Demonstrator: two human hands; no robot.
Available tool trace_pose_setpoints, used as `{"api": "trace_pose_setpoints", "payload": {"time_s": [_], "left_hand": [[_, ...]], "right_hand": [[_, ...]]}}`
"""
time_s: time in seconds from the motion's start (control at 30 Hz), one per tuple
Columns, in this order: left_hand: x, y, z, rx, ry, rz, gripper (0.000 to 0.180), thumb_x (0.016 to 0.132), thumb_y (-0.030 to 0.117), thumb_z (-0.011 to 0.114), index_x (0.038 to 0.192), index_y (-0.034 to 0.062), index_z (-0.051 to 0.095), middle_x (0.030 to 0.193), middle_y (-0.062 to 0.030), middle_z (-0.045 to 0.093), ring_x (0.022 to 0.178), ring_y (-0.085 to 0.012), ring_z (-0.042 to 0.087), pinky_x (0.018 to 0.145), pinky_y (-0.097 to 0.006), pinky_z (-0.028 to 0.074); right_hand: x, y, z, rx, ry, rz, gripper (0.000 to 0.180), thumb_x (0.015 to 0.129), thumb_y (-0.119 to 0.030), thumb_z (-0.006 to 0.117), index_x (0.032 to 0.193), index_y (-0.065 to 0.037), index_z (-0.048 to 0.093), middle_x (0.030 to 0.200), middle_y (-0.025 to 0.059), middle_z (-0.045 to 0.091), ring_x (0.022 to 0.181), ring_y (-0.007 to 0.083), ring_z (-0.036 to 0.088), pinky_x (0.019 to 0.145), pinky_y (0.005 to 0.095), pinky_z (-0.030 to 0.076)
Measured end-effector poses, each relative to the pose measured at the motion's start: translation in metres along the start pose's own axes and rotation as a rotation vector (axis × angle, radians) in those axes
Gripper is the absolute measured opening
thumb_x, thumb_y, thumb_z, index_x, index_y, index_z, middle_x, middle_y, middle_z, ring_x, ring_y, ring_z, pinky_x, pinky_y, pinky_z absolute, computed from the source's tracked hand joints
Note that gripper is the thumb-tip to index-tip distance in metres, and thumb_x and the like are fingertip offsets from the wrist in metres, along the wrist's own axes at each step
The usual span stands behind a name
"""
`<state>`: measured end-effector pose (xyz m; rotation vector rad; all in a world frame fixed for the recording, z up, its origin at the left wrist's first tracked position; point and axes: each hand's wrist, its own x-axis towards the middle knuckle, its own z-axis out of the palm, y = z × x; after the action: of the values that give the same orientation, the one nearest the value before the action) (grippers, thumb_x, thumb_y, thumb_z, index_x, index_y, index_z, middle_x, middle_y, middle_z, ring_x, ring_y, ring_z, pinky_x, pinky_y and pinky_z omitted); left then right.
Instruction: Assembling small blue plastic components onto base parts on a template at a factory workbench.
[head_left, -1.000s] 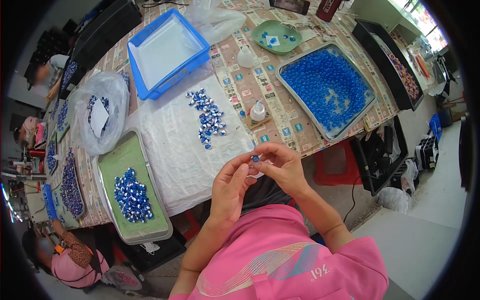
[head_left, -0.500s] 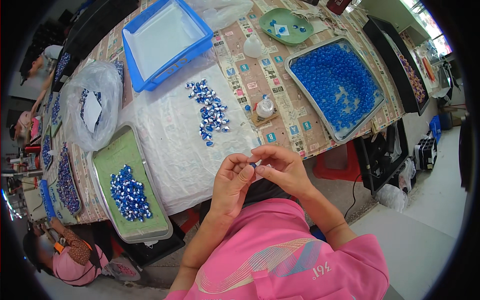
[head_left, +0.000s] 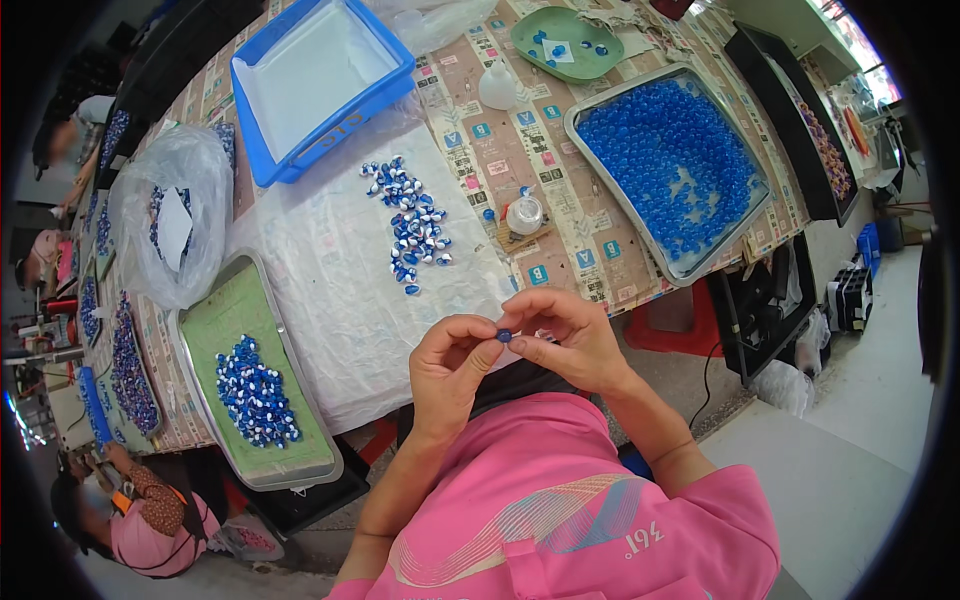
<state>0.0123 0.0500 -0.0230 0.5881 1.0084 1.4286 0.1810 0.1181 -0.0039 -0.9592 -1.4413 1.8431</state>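
Observation:
A small dark blue bead (head_left: 504, 336) is pinched between the fingertips of my left hand (head_left: 446, 368) and my right hand (head_left: 574, 345). Both hands hang in front of my body, by the near edge of a white sheet (head_left: 330, 320). A loose heap of blue-and-white beads (head_left: 415, 225) lies on that sheet, beyond my hands. To the left, more blue-and-white beads (head_left: 255, 392) rest on a green-lined metal tray (head_left: 205, 345). On the right, plain clear blue beads (head_left: 670, 150) fill much of another metal tray (head_left: 640, 240). Whether the pinched bead has a white part cannot be seen.
A small round jar (head_left: 525, 215) sits on a little block on the patterned table. Farther back are a white bottle (head_left: 497, 86), a green dish (head_left: 567, 45) and a blue bin (head_left: 325, 140). A filled plastic bag (head_left: 172, 215) stands left. A co-worker (head_left: 160, 520) is at lower left.
The bead now shows plainly between my fingertips, where my fingers mostly covered it before. My left hand has shifted slightly left. The whole view has also moved a little.

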Motion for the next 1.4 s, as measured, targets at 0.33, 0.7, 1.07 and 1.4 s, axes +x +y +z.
{"api": "trace_pose_setpoints", "payload": {"time_s": [0.33, 0.7, 1.07, 1.4], "left_hand": [[-0.004, 0.009, -0.004, 0.114, 0.035, 0.070, 0.021, 0.088, -0.006, 0.069, 0.103, 0.0009, 0.055, 0.100, -0.0077, 0.063, 0.094, -0.0123, 0.061, 0.085, -0.025, 0.051], [-0.007, 0.007, -0.014, 0.439, 0.025, 0.237, 0.023, 0.085, -0.009, 0.070, 0.101, 0.0008, 0.056, 0.098, -0.0085, 0.063, 0.091, -0.0145, 0.062, 0.085, -0.026, 0.050], [0.003, 0.023, -0.039, 0.763, 0.181, 0.313, 0.014, 0.087, -0.002, 0.069, 0.100, -0.0001, 0.065, 0.096, -0.0076, 0.064, 0.087, -0.0150, 0.062, 0.079, -0.028, 0.051], [0.042, 0.047, -0.087, 1.273, 0.151, 0.530, 0.020, 0.077, -0.003, 0.068, 0.097, 0.0026, 0.069, 0.096, -0.0109, 0.065, 0.091, -0.0299, 0.058, 0.080, -0.037, 0.049]], "right_hand": [[0.004, 0.001, 0.006, -0.008, -0.005, 0.026, 0.034, 0.085, 0.004, 0.071, 0.118, 0.001, 0.061, 0.111, 0.0074, 0.063, 0.100, 0.0126, 0.063, 0.083, 0.0261, 0.054], [0.008, -0.012, 0.012, -0.197, -0.023, 0.010, 0.019, 0.081, 0.004, 0.074, 0.099, 0.000, 0.071, 0.103, 0.0084, 0.066, 0.094, 0.0135, 0.065, 0.077, 0.0241, 0.055], [0.012, -0.012, 0.020, -0.270, 0.058, -0.132, 0.019, 0.079, 0.008, 0.073, 0.096, 0.001, 0.071, 0.102, 0.0084, 0.066, 0.093, 0.0141, 0.064, 0.076, 0.0253, 0.052], [0.036, -0.032, -0.003, -0.302, 0.311, -0.168, 0.017, 0.081, 0.010, 0.070, 0.097, 0.003, 0.070, 0.102, 0.0078, 0.065, 0.091, 0.0134, 0.062, 0.079, 0.0230, 0.049]]}}
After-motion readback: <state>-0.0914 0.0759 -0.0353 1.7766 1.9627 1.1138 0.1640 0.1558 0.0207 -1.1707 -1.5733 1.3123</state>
